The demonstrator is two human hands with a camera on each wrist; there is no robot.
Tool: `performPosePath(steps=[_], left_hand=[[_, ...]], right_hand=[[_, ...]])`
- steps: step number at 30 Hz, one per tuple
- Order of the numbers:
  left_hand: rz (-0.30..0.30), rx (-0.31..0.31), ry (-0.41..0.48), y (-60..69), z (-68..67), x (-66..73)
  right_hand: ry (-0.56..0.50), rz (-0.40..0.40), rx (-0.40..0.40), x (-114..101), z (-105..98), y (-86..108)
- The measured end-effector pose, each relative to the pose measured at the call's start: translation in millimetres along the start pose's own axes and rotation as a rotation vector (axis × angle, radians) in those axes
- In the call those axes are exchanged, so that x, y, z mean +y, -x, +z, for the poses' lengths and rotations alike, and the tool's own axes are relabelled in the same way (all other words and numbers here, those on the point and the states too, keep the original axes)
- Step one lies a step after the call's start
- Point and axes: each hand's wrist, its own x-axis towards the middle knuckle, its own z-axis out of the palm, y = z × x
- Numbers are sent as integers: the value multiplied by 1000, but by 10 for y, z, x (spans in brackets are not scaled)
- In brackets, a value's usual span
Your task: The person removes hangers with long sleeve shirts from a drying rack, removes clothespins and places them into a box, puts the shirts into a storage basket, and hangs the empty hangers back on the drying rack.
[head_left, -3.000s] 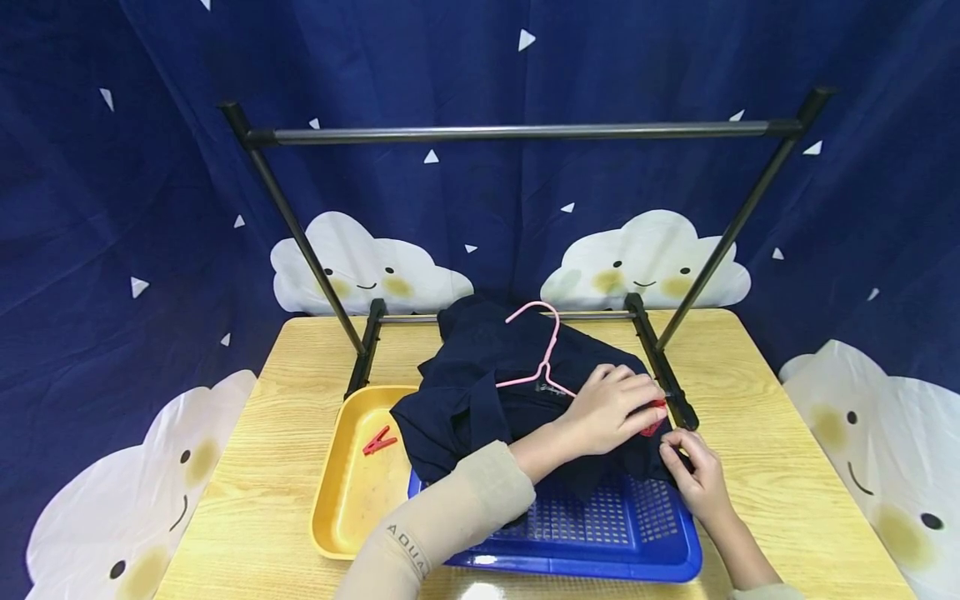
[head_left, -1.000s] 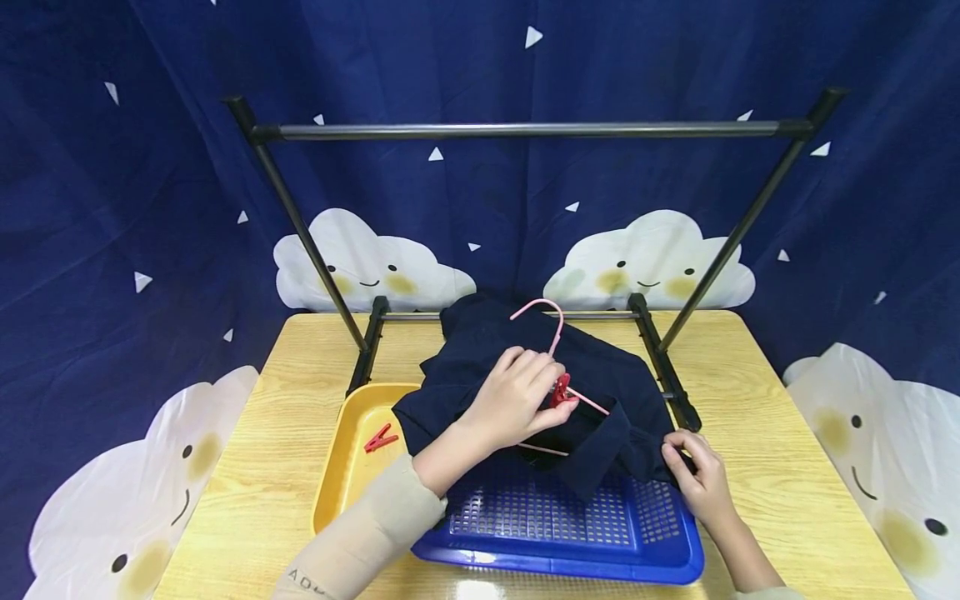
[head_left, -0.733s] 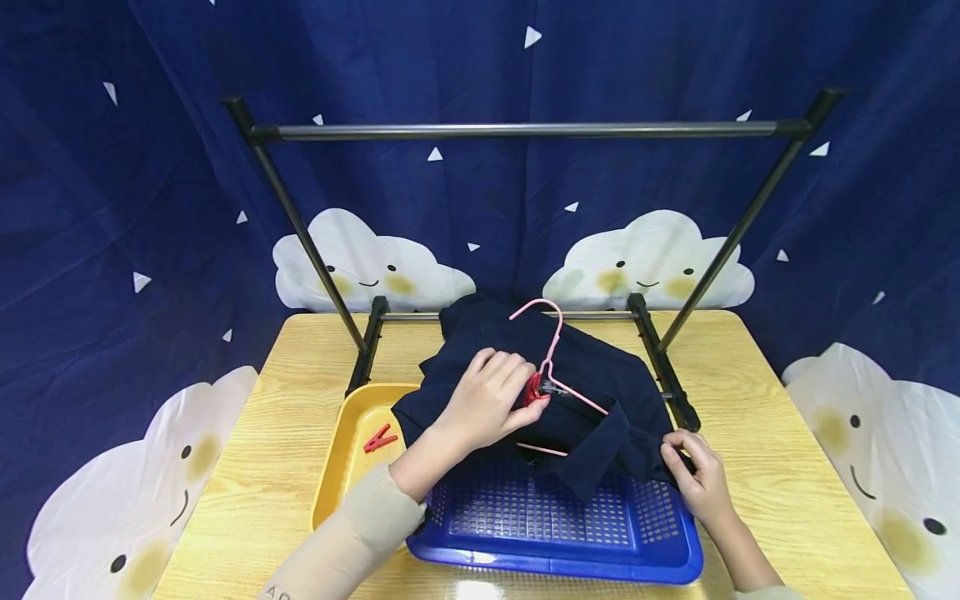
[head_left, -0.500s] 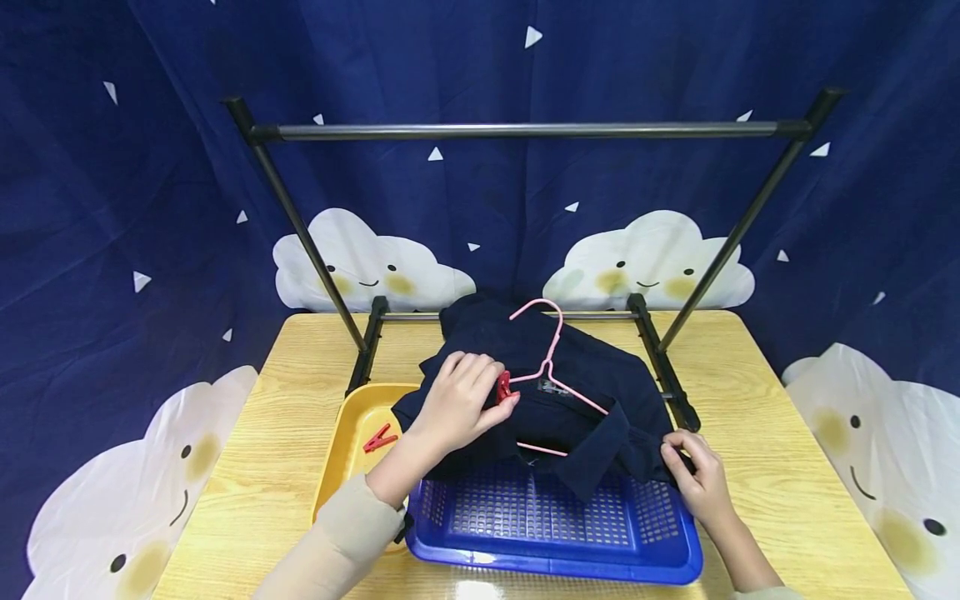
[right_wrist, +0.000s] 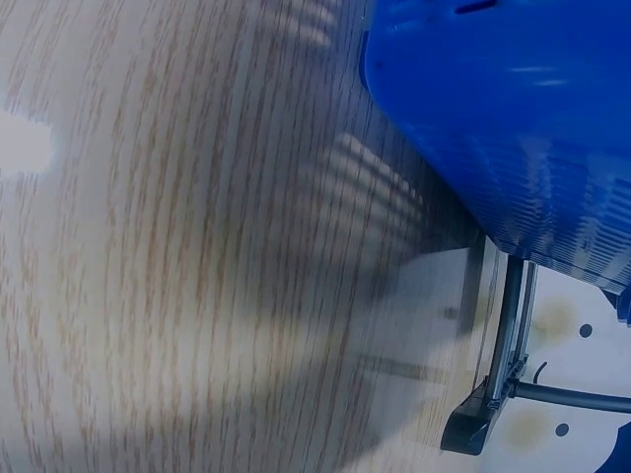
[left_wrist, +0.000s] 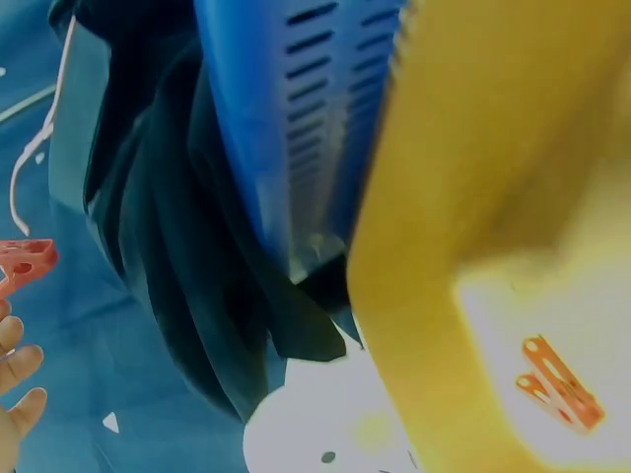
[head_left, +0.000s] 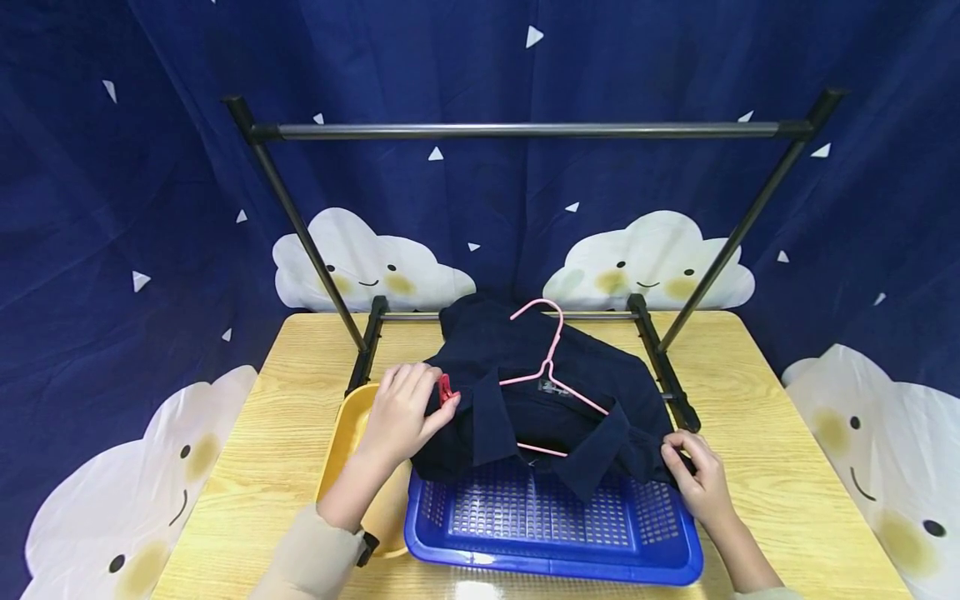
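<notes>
My left hand (head_left: 401, 412) pinches a red clothespin (head_left: 446, 389) at the left shoulder of a dark navy collared shirt (head_left: 487, 342). Whether the clothespin touches the cloth, I cannot tell. In the left wrist view the same clothespin (left_wrist: 28, 261) shows above the fingertips. A pink hanger (head_left: 551, 358) lies inside the shirt's neck, its hook sticking out upward. At the right end of the shirt, my right hand (head_left: 697, 471) pinches the dark cloth beside the basket rim; the right wrist view does not show this hand.
Under the shirt stands a blue basket (head_left: 555, 562). A yellow tray (head_left: 390, 508) sits to its left; in it lies another red clothespin (left_wrist: 560, 384), seen in the left wrist view. Behind rises a black rack with a metal bar (head_left: 525, 131) on the wooden table (head_left: 780, 467).
My left hand has travelled leftward across the shirt with the red clothespin, from its right shoulder past the neck to the left shoulder. The right hand has stayed in place.
</notes>
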Motion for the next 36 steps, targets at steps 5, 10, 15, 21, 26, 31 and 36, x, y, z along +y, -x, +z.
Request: performPosePath(steps=[5,10,15,21,26,31,36], left_hand=[[-57,5,-33,112,-83,-119],[-117,-3,-55,251,-135,-228],[-158,-58,-77,410,-161,-312],[-219,-163,-86,669,-179,-375],[-279,-265,-103,918,-153,-394],[-321,-338,-123,1079,-118,-405],[-352,-430,-149,1203,-83,-407]], right_hand=[[3,0,1,-7,0,-5],[1,-1,-3,-7,-3,-10],[-3,-2,-1,-4,-4,-11],[-11,1,1,-4,-2,-9],[-3,6,0,-8,-4,-11],[-4,2,-1,-8,-7,-9],[-11,-5,-3,-9,-8,-8]])
